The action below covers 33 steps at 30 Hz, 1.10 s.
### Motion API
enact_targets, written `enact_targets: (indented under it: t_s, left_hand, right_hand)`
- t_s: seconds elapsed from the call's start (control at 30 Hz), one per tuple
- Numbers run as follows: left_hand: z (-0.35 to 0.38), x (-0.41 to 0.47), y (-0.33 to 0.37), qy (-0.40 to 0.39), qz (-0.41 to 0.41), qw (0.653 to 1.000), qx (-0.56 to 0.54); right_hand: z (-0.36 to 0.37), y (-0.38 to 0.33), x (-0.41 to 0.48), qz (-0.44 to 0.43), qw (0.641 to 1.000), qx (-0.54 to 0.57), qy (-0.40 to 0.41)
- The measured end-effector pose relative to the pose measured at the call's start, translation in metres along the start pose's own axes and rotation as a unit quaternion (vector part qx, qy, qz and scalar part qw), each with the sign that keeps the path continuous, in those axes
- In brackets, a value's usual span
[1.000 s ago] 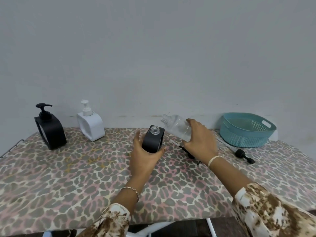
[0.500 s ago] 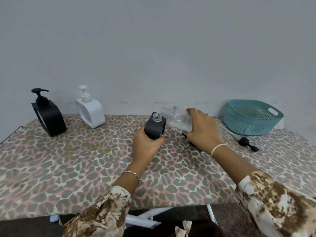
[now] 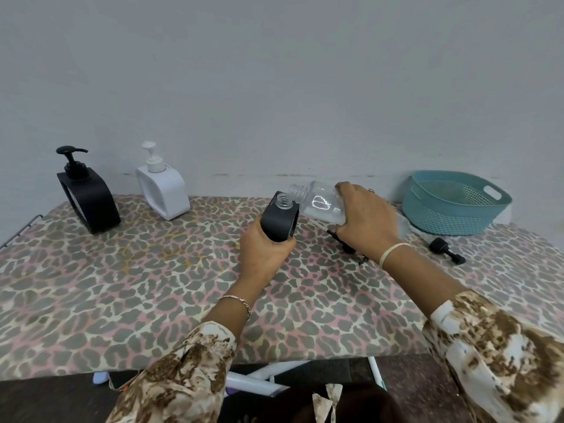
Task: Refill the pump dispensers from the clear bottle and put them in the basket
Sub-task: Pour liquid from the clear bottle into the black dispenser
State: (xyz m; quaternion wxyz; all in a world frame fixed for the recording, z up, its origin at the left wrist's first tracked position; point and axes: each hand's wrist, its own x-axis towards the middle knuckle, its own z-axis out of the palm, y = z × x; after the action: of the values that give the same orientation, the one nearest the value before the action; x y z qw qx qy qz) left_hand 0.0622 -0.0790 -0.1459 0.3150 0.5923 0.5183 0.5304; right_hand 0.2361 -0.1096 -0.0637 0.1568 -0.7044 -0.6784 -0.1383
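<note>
Right, big shift in the last sec: the clear bottle [image 3: 320,203] has dropped from a nose-up tilt, mouth well off target, to near-level. Its threaded mouth now sits just above and beside the neck of the open black dispenser [image 3: 279,222]. Touching or not, can't tell.

R hand [image 3: 366,221] grasps the bottle round its body, fingers wrapped over the top. L hand [image 3: 265,254] clenches the dispenser's lower half and leans it a bit toward the bottle; its base is hidden by the hand.

Liquid looks pooled along the bottle's low side, but there's no stream visible. So the pour's lined up, not proven started.

For the job, that puts the first dispenser at the fill step, approx early in the task. The capped black dispenser [image 3: 87,196] and white dispenser [image 3: 161,187] stand far L by the wall, pumps on. The basket [image 3: 442,218] sits far R w/ no dispenser in it yet. A loose pump head [image 3: 447,250] lies on the table [image 3: 122,270] near the basket and prob. needs screwing back on first.
</note>
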Motion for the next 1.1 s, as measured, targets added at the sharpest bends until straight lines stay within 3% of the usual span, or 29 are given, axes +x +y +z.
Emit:
enact_targets:
  t_s: [1.1]
  left_hand:
    - [-0.001, 0.000, -0.006, -0.006, 0.001, 1.000, -0.013]
  right_hand:
    - [-0.012, -0.006, 0.005, -0.038, 0.995, -0.084, 0.032]
